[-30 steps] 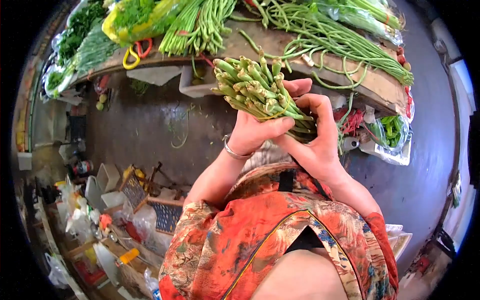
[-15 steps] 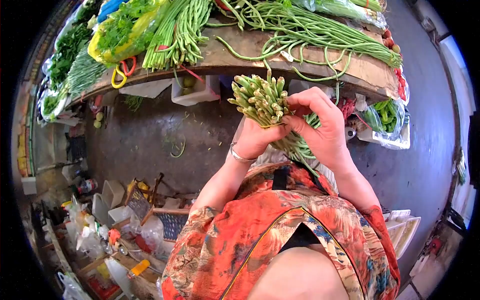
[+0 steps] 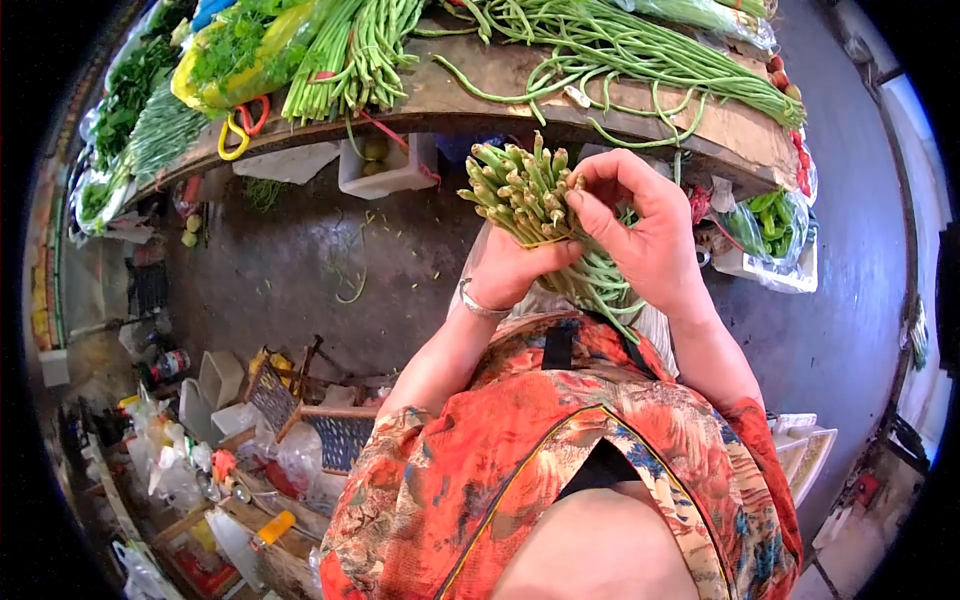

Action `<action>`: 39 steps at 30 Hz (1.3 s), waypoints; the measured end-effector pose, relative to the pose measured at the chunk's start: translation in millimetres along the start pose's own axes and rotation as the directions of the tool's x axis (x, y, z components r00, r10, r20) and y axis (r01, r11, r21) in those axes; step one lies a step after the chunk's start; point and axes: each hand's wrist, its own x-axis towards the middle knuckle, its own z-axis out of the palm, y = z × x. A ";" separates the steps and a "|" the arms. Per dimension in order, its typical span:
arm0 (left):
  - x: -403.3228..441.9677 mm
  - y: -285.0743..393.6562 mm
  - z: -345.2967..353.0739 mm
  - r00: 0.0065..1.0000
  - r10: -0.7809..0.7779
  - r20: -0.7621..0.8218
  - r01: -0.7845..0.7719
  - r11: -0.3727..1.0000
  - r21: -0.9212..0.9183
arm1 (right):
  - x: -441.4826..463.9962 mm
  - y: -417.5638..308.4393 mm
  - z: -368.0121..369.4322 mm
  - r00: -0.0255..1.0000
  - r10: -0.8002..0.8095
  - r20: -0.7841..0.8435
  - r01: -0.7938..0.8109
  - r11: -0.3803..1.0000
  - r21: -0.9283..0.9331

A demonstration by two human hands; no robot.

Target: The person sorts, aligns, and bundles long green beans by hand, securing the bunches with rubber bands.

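My left hand [image 3: 508, 266] is wrapped round a bundle of long green beans [image 3: 514, 192], its cut stem ends pointing up and away from me. A thin yellow band seems to circle the bundle just above my thumb. The lower beans [image 3: 600, 285] hang down behind my hands toward my lap. At the bundle's right edge, my right hand [image 3: 643, 215] pinches a bean end between thumb and forefinger, its other fingers curled. Beyond my hands, more long beans [image 3: 640, 55] lie loose on the wooden stall top [image 3: 450, 92].
Scissors with red and yellow handles [image 3: 234, 138] hang at the stall edge by a yellow bag of greens [image 3: 215, 75]. Beneath stand a white foam box [image 3: 385, 180] and another with green peppers [image 3: 770, 265]. Crates [image 3: 345, 440] and plastic bags [image 3: 175, 475] clutter the lower left.
My right thumb and forefinger have shifted slightly up along the bundle's right edge. The bundle stays in my left hand, and the view has tilted a little.
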 end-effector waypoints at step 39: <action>-0.6 -7.7 6.2 0.998 -0.068 -0.015 0.068 0.997 -0.020 | -11.9 17.4 -10.6 0.989 0.013 0.149 0.021 0.976 -0.219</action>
